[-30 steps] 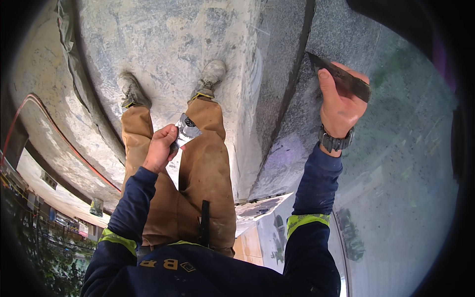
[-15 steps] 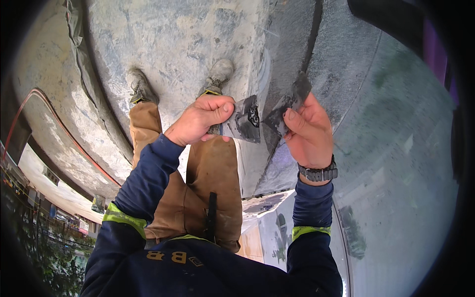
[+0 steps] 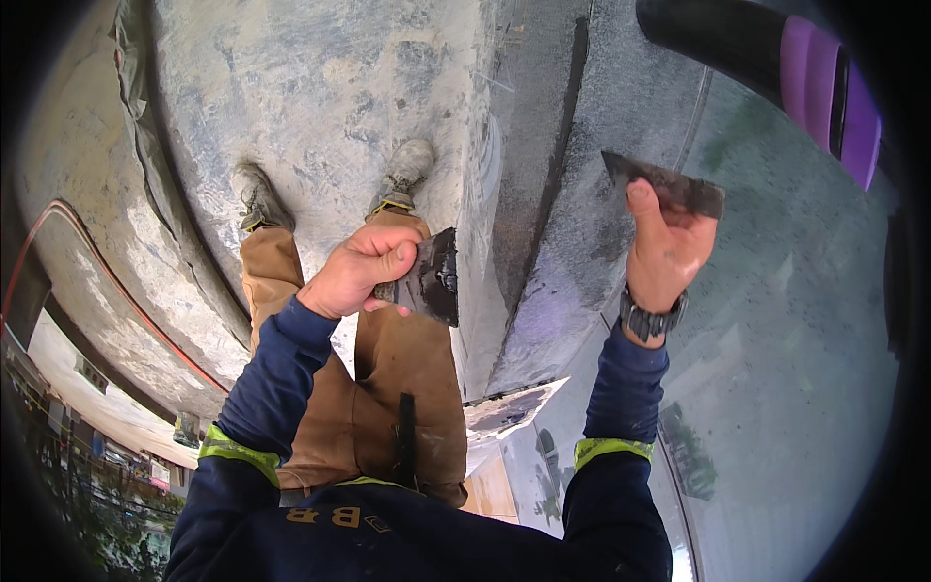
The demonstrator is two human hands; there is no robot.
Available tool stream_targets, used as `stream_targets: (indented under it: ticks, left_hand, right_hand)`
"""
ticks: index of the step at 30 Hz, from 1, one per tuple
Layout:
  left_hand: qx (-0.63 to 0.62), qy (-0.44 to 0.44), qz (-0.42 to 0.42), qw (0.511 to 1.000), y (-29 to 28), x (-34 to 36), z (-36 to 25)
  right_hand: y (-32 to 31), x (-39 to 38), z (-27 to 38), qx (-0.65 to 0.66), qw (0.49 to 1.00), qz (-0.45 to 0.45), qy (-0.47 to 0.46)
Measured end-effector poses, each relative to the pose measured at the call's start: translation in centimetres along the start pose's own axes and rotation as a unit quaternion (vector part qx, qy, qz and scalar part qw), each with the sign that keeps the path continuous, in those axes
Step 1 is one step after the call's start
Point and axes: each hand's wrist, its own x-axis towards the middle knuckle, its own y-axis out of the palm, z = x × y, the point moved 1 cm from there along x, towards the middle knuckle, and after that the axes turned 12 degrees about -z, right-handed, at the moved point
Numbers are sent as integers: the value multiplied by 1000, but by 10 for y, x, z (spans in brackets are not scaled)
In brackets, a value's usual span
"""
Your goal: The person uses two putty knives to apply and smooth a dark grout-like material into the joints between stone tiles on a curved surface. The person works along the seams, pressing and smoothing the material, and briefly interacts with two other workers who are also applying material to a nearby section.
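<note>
My left hand (image 3: 364, 269) is closed, the thumb pressed on a flat filler spreader (image 3: 433, 282) smeared with dark paste. A glossy black lump of that paste sits along the spreader's far edge. Farther right, beside a grey sanded panel (image 3: 621, 107), my right hand (image 3: 669, 238) pinches a second dark spreader (image 3: 690, 192) between thumb and fingers. This one is tilted, with a pointed corner toward the left, and stands apart from the first. Dark residue marks the right fingers. Whether the right spreader touches the panel I cannot tell.
A dark strip (image 3: 556, 165) runs along the panel, with a large glossy grey-green surface (image 3: 805, 320) to its right. At the upper right is a black and purple object (image 3: 810, 82). On the stained concrete floor (image 3: 310, 78), a red hose (image 3: 145, 296) curves at the left.
My hands have moved apart. The right spreader has swung right and turned, away from the left one. My left hand has shifted slightly left and down, still holding its spreader.
</note>
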Motion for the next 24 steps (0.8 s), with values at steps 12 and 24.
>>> stream_targets:
  ticks: [12, 24]
  left_hand:
    - [-43, -24, -55, 997, -24, -5, 21]
    - [-76, -59, -18, 995, 7, 38, 0]
  right_hand:
    - [38, 60, -40, -50, 992, 69, -98]
    - [19, 13, -6, 248, 929, 90, 258]
